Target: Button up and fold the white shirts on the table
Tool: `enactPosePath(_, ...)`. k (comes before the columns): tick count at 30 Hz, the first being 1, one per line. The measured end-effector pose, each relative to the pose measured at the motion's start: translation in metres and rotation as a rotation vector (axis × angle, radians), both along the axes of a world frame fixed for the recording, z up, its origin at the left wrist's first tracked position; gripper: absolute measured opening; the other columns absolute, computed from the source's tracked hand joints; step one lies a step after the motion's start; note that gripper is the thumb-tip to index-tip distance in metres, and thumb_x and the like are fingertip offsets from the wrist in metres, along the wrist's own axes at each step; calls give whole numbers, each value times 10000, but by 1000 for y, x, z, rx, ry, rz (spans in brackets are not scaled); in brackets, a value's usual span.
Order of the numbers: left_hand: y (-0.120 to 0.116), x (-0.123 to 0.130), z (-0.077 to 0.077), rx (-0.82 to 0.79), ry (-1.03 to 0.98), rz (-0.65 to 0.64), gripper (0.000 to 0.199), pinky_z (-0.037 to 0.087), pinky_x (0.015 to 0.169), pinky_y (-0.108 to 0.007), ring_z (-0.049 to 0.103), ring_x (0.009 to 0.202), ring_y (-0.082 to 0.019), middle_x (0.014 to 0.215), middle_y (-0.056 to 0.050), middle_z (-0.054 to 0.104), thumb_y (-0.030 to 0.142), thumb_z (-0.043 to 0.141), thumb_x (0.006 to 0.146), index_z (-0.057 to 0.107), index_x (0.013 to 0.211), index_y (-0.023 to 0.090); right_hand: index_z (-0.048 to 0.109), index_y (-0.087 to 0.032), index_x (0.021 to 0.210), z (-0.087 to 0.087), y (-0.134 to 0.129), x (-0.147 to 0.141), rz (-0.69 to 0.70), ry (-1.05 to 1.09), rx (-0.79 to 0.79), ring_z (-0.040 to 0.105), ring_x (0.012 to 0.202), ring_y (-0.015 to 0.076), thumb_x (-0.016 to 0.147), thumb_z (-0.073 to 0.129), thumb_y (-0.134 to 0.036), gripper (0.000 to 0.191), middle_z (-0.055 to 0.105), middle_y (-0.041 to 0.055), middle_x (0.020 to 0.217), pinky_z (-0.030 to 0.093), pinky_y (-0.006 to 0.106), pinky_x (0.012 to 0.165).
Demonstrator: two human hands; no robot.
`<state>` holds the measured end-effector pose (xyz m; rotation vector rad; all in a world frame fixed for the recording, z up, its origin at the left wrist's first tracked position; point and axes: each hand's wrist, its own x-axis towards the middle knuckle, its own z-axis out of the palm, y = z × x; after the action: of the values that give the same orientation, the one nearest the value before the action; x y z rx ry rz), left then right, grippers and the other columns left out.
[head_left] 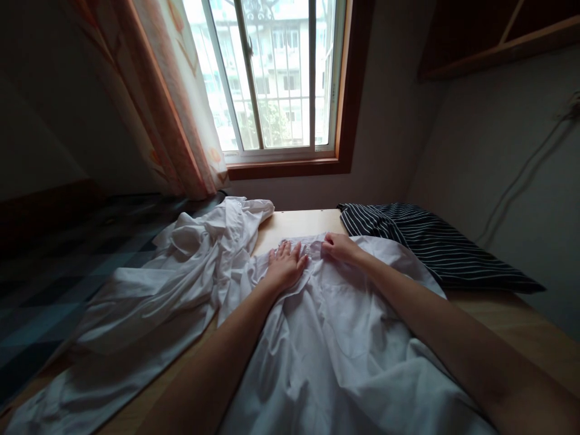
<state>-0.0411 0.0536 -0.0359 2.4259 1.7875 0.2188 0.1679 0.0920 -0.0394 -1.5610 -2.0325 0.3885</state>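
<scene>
A white garment [312, 338], creased and with what looks like a chest pocket, is spread over a light wooden table [294, 220]. My left hand [287, 266] lies flat on its far part with the fingers spread. Just to the right, my right hand [339, 246] is closed, its fingers pinching the white cloth near the far edge. To the left lies a second piece of white clothing [181, 290], rumpled, its lower part reaching toward the near left corner.
A folded black cloth with white stripes [421, 241] lies at the table's back right. Dark checked bedding [58, 290] borders the left side. Behind stand a window [281, 78] and an orange patterned curtain [158, 103]. A shelf [502, 51] and cable [521, 175] are on the right wall.
</scene>
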Motion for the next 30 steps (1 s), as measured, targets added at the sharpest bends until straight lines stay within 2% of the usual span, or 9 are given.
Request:
enactPosePath(6, 4, -2, -6, 51, -61, -21, 580, 185, 1201, -587, 220, 1527, -307, 1609, -170, 344, 484, 294, 1029, 378, 1530, 205, 498, -210, 636, -8, -13, 27, -2, 209, 40, 507, 607, 138, 802, 483, -268, 176, 566, -26, 625, 357, 236, 571)
enactPosePath(9, 6, -4, -9, 107, -102, -29, 507, 230, 1191, -580, 286, 1499, -294, 1575, -128, 420, 399, 323, 1031, 416, 1501, 233, 576, -207, 779, -15, -18, 31, 10, 321, 66, 537, 610, 142, 779, 493, -252, 94, 587, -35, 651, 401, 236, 589)
enactPosePath(11, 6, -5, -8, 168, -119, -43, 480, 261, 1190, -543, 349, 1457, -290, 1538, -114, 467, 317, 419, 995, 470, 1465, 232, 619, -201, 901, -18, -19, 30, 0, 356, 77, 544, 603, 142, 780, 485, -219, 181, 590, -39, 658, 416, 236, 587)
enactPosePath(15, 2, -2, 0, 277, -164, -221, 384, 393, 1115, -425, 531, 1246, -263, 1307, -107, 640, 175, 543, 898, 658, 1265, 194, 629, -190, 1160, -20, -20, 22, -5, 419, 103, 599, 654, 143, 810, 494, -164, 376, 648, -12, 761, 466, 246, 627)
enactPosePath(18, -2, 3, 4, 265, -182, -364, 254, 454, 1035, -399, 595, 1080, -239, 1110, -88, 710, 192, 537, 914, 741, 1064, 203, 574, -193, 1258, -21, -21, 16, 37, 504, 79, 656, 747, 153, 827, 546, -167, 433, 693, 25, 885, 520, 271, 705)
enactPosePath(21, -5, 5, 5, 240, -217, -392, 252, 471, 999, -392, 601, 1047, -232, 1096, -84, 707, 280, 542, 939, 744, 1075, 215, 559, -199, 1209, -20, -23, 12, 60, 550, 24, 673, 743, 161, 840, 592, -214, 370, 701, 28, 888, 536, 286, 702)
enactPosePath(25, -7, 3, 5, 190, -250, -418, 354, 432, 1060, -388, 567, 1150, -233, 1232, -63, 675, 365, 553, 952, 675, 1265, 254, 600, -184, 944, -11, -27, 6, 71, 454, 18, 655, 720, 166, 860, 609, -321, 161, 684, 26, 812, 503, 271, 665)
enactPosePath(27, -8, 4, 7, 160, -215, -441, 371, 407, 1089, -391, 546, 1194, -238, 1272, -48, 665, 383, 552, 957, 655, 1295, 272, 593, -186, 796, -3, -30, 3, 68, 365, 54, 621, 687, 165, 873, 602, -418, 245, 660, 26, 751, 471, 267, 637)
enactPosePath(30, -11, 9, 9, 141, -139, -447, 341, 407, 1083, -406, 537, 1203, -254, 1267, -39, 673, 388, 538, 966, 666, 1261, 275, 563, -194, 694, 5, -34, -1, 33, 247, 134, 574, 659, 162, 846, 633, -494, 343, 626, 21, 689, 427, 268, 613)
